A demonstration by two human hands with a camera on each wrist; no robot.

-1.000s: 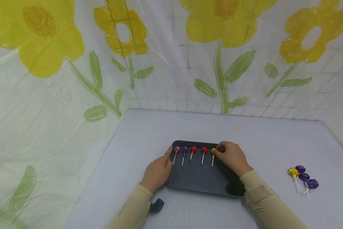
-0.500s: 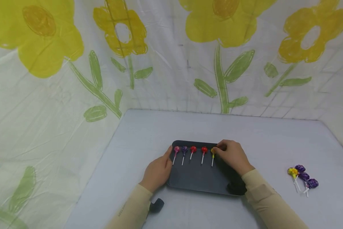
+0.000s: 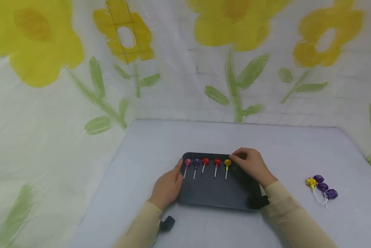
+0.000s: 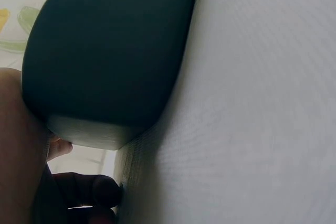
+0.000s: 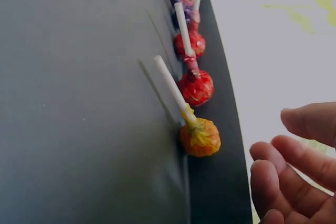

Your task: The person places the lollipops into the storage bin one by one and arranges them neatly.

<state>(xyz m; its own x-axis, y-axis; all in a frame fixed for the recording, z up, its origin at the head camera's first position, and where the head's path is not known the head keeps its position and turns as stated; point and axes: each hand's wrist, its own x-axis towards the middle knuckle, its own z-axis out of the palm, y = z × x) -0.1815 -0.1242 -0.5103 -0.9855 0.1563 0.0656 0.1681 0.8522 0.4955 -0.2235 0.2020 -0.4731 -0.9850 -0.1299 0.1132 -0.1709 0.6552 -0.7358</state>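
Note:
A dark rectangular baking tray (image 3: pixel 216 196) lies on the white table. Along its far side runs a row of several wrapped lollipops, with a yellow-orange lollipop (image 3: pixel 227 162) at the right end beside a red lollipop (image 3: pixel 217 161). My left hand (image 3: pixel 166 187) holds the tray's left edge, thumb at the rim and index finger stretched along it. My right hand (image 3: pixel 252 165) is at the far right rim, just past the yellow-orange lollipop. In the right wrist view its loosely bent fingers (image 5: pixel 265 179) are apart from that candy, with nothing between them.
On the table at right lies a loose group: a yellow lollipop (image 3: pixel 311 183) and several purple lollipops (image 3: pixel 331 194). Dark wrist devices (image 3: pixel 167 224) sit on both forearms. A flower-printed sheet (image 3: pixel 173 103) hangs behind the table.
My right hand has let go of the yellow-orange lollipop and moved slightly up and away from it. That lollipop now lies in the row. My left hand stays at the tray edge.

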